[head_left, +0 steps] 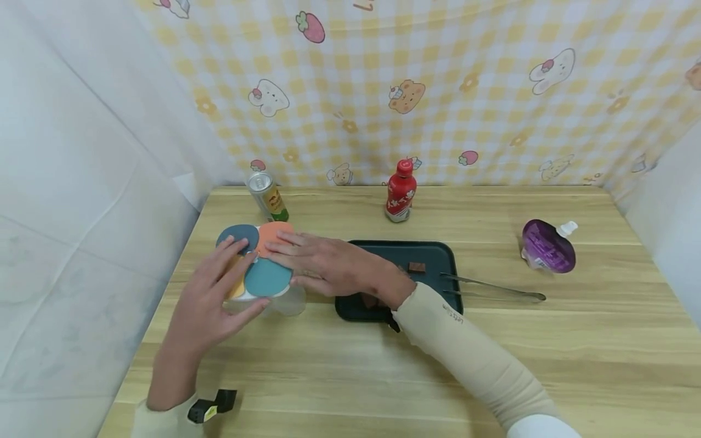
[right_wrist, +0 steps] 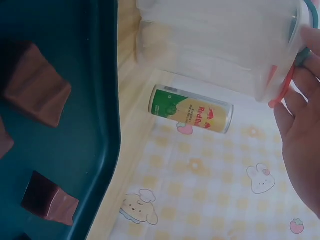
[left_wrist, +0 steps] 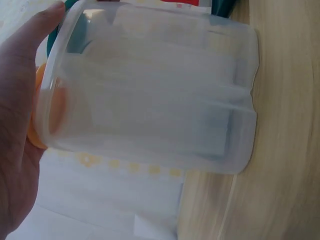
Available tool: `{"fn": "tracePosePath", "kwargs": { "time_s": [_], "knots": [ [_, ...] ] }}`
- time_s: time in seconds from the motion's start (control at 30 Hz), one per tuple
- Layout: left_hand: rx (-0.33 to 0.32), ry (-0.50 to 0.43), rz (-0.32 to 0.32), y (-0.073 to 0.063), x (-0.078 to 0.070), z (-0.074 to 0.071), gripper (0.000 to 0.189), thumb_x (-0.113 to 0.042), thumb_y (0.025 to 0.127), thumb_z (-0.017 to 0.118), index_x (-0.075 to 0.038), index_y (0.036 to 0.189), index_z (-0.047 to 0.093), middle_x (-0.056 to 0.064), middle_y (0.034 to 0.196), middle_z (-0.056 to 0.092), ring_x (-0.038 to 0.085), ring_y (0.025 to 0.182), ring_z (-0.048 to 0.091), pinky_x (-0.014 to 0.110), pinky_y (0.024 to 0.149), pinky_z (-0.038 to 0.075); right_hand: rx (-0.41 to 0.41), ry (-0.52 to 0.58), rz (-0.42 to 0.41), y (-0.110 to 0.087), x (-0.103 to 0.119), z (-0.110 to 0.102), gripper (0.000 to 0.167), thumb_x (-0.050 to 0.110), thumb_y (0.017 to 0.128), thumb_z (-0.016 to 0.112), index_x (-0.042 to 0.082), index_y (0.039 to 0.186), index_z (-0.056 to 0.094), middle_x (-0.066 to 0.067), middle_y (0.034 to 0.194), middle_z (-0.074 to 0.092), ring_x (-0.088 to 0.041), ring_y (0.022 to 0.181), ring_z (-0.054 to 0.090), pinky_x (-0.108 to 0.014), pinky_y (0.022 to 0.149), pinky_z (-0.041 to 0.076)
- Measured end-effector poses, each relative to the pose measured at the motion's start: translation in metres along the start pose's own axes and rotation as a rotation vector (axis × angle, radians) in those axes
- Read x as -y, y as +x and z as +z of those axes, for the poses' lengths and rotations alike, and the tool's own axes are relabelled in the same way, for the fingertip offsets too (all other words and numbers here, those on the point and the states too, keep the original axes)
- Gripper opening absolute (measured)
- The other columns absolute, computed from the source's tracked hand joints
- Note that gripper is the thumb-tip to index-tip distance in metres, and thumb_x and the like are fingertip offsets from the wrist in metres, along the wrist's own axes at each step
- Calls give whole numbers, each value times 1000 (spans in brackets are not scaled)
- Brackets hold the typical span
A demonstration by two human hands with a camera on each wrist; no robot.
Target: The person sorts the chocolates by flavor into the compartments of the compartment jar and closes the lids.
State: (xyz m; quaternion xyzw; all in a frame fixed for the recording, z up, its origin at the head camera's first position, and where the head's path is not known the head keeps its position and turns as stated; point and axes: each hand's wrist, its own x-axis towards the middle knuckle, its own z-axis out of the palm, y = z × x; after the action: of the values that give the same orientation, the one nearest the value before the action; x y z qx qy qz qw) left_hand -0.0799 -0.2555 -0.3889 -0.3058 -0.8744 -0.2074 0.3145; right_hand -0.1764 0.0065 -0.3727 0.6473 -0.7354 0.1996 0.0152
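A translucent plastic container (left_wrist: 150, 90) stands upright at the left of the wooden table, topped by a lid (head_left: 268, 278) with blue, orange, teal and yellow flaps. Across the lid's left side lies my left hand (head_left: 199, 307), fingers spread and nearly straight, thumb along the front edge. My right hand (head_left: 323, 261) comes over from the right and rests its extended fingers on the orange and teal flaps. No contents are plainly visible through the cloudy walls.
Behind the container stands a drink can (head_left: 268, 198); a red bottle (head_left: 401, 191) is at the back. Under my right forearm, a dark green tray (head_left: 450, 261) holds brown blocks (right_wrist: 37, 82). Metal tongs (head_left: 501, 285) lean on its right edge. A purple spouted pouch (head_left: 547, 246) lies farther right.
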Motion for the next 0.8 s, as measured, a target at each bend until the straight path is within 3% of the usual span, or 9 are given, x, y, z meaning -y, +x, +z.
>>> {"fn": "tracePosePath", "kwargs": {
  "time_s": [0.13, 0.4, 0.67, 0.8],
  "knots": [
    [47, 40, -11, 0, -1, 2, 83, -69, 97, 54, 1, 142, 60, 19, 148, 55, 40, 137, 49, 39, 121, 29, 2, -37, 8, 2, 2, 1, 61, 28, 109, 53, -1, 159, 32, -15, 166, 26, -26, 155, 14, -34, 125, 7],
    [12, 51, 20, 0, 5, 6, 81, -67, 99, 51, 3, 139, 62, 19, 146, 57, 38, 134, 54, 39, 119, 32, 9, -91, 53, 2, 5, 5, 64, 32, 108, 55, 0, 159, 33, -12, 165, 29, -23, 155, 18, -30, 124, 5],
    [-38, 29, 52, -2, 11, 12, 81, -67, 99, 52, 4, 135, 65, 18, 143, 60, 41, 129, 57, 39, 118, 34, -131, -139, 4, -1, 4, 14, 62, 26, 105, 62, -2, 155, 40, -13, 162, 38, -24, 152, 28, -32, 124, 13],
    [-46, 31, 59, -4, 12, 13, 82, -68, 99, 51, 4, 134, 65, 18, 142, 60, 42, 126, 59, 38, 118, 34, -162, -151, -3, -1, 4, 18, 62, 27, 105, 62, -1, 155, 41, -11, 161, 39, -22, 152, 27, -33, 124, 14]
  ]
}}
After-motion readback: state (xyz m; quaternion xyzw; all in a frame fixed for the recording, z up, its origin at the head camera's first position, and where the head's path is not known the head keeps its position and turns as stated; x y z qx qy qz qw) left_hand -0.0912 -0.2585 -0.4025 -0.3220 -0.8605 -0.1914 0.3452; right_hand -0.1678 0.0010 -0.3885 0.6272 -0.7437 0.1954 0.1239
